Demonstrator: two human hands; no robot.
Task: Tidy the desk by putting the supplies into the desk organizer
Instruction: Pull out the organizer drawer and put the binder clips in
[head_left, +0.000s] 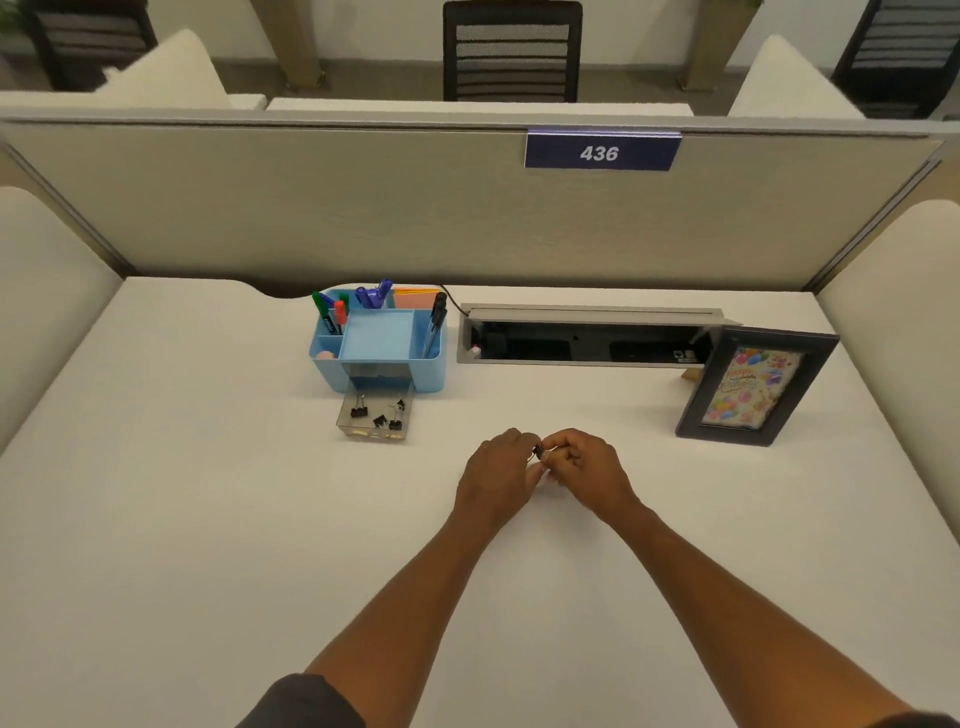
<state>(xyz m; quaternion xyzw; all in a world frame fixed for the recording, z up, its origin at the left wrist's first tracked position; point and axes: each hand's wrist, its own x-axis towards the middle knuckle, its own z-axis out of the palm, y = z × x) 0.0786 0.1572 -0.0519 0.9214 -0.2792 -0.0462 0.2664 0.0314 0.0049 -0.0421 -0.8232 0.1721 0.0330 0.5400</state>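
Note:
A light blue desk organizer (431, 371) stands at the back of the white desk and holds markers (332, 312), pens (437, 317) and sticky notes. Its clear drawer (345, 418) is pulled out toward me, with several black binder clips (380, 415) lying inside. In the middle of the desk my left hand (496, 475) and my right hand (584, 467) meet. Between their fingertips they pinch one small black binder clip (538, 451), to the right of the drawer and nearer to me.
An open grey cable box (587, 312) is sunk into the desk right of the organizer. A black picture frame (823, 384) with a birthday card leans at the right. A beige partition with a "436" sign (600, 151) closes the back; padded panels flank both sides.

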